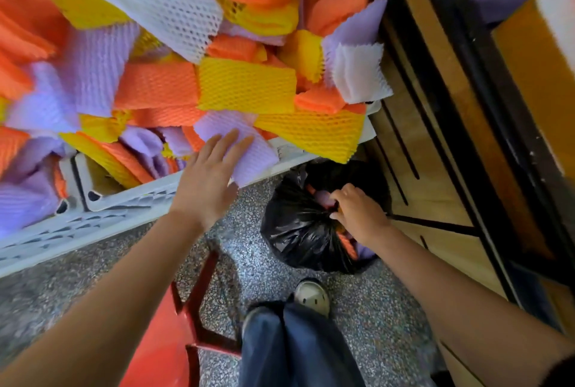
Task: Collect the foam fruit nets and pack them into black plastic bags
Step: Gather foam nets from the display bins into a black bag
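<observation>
Gripping the black plastic bag (298,237) on the floor by its bunched mouth: the right hand (357,215) is clamping it. Left hand (208,178), fingers straight, is lying flat on a purple net (255,153) overhanging the white crate (124,209). Risk: dragging flat-handed may be pulling neighbouring foam nets (245,85) over the rim, missing the narrowed mouth.

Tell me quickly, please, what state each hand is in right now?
Left hand: open, straight fingers resting on a purple foam net.
Right hand: closed, gripping the rim of the black plastic bag.
</observation>
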`<state>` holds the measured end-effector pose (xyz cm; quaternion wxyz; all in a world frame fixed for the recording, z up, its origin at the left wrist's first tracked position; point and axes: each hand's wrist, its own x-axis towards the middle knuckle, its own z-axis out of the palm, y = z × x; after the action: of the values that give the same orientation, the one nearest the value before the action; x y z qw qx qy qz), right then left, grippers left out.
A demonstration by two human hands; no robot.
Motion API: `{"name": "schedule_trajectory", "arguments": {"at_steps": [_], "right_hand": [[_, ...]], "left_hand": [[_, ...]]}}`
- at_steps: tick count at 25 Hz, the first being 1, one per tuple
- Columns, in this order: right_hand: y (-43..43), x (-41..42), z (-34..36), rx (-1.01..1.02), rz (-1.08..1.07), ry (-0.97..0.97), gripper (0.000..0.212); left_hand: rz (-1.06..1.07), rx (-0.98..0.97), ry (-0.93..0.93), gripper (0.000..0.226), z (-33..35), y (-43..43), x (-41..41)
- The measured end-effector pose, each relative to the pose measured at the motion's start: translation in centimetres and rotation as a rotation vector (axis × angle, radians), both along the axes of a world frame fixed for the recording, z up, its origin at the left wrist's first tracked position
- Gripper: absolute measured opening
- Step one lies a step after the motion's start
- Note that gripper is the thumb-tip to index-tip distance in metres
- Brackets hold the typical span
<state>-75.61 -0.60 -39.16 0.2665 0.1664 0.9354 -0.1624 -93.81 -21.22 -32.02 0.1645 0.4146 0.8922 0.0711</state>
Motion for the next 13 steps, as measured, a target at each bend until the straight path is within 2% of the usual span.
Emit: {"name": "schedule_trajectory", "arguments": {"at_steps": [2,5,7,8,10,12,13], "right_hand": [[0.4,-0.4,1.5,-0.098,-0.183,0.085,0.041],[0.6,-1.2,6.6,-0.157,-0.391,0.568,0.026],[0.7,-2.4,10.4,-0.098,-0.389,0.881,0.025],[0.7,-3.2,11.6,-0.057,-0.352,0.953,0.032],[1.0,-5.5,12.8,0.029,-0.233,0.91,0.06],[1.5,-7.5,12.1,0.184,-0.068,0.698,0.089],[1.7,-8.2,11.7,0.235,-0.007,0.572,0.096]], "left_hand": [[0.021,0.09,0.034,0.067,0.4,0.1,-0.4],[0.044,0.17,0.056,0.049,1.9,0.7,-0.8],[0.048,0.205,0.083,0.036,2.9,0.7,-1.1],[0.057,0.212,0.081,0.036,3.3,0.6,-1.3],[0.1,0.223,0.045,0.038,4.3,0.3,-1.8],[0.199,0.258,-0.008,0.027,5.6,0.3,-2.1],[0.255,0.294,-0.044,0.021,6.3,0.3,-2.0]]}}
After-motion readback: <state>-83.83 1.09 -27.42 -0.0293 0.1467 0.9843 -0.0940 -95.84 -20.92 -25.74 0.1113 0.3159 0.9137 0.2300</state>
